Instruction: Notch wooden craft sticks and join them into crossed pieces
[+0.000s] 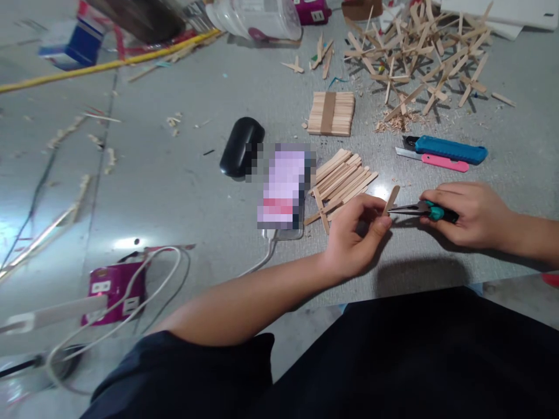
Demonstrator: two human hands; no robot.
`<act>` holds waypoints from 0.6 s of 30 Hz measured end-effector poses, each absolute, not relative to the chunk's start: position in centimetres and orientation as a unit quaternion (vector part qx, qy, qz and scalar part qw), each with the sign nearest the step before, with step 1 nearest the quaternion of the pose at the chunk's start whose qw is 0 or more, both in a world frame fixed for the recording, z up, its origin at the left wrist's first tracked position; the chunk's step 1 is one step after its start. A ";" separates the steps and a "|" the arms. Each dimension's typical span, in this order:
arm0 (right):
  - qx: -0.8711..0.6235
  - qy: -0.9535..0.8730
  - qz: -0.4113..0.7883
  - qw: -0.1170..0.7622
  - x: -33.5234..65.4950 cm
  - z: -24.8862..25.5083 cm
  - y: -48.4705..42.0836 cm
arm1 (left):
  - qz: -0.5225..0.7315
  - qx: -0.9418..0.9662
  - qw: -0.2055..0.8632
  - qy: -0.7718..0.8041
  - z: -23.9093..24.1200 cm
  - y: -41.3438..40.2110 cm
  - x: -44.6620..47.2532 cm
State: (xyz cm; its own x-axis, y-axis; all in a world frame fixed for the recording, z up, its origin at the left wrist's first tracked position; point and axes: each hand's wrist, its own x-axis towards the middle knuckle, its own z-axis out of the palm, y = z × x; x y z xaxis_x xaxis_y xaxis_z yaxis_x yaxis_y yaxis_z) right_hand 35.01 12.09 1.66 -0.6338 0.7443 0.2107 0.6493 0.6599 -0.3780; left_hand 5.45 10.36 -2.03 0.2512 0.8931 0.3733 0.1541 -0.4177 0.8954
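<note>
Between the thumb and fingers of my left hand [358, 235] is a wooden popsicle stick [392, 196], tilted with its rounded end up. My right hand [469, 212] is closed around the dark and teal handles of needle-nose pliers [408, 209]. The pliers' tips meet the stick close to my left fingertips; whether they bite on it I cannot tell. Just beyond my left hand lies a loose pile of popsicle sticks [343, 177], with a crossed pair at its near side. A blue utility knife [452, 149] and a pink utility knife [445, 162] rest beyond my right hand.
A banded bundle of sticks [340, 113] lies farther back, before a large heap of crossed sticks [419, 58]. Left of the pile are a phone [283, 186] on a white cable and a black case [242, 146]. A purple power socket [117, 291] sits at the left.
</note>
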 end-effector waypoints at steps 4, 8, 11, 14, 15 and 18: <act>-0.398 -0.887 0.174 0.155 35.0 2.1 12.0 | 0.503 0.683 0.386 0.362 -2.1 10.5 5.7; -0.396 -0.881 0.211 0.149 35.1 2.7 12.1 | 0.512 0.675 0.408 0.340 -2.0 10.6 5.7; -0.390 -0.878 0.236 0.146 35.3 3.0 12.4 | 0.504 0.663 0.434 0.344 -2.0 10.6 5.6; -0.382 -0.874 0.265 0.143 35.4 3.2 12.6 | 0.502 0.647 0.464 0.337 -2.1 10.7 5.6; -0.382 -0.871 0.274 0.142 35.4 3.3 12.7 | 0.501 0.639 0.477 0.335 -2.2 10.7 5.6; -0.384 -0.863 0.295 0.141 35.4 3.5 12.9 | 0.495 0.598 0.537 0.332 -2.2 10.8 5.7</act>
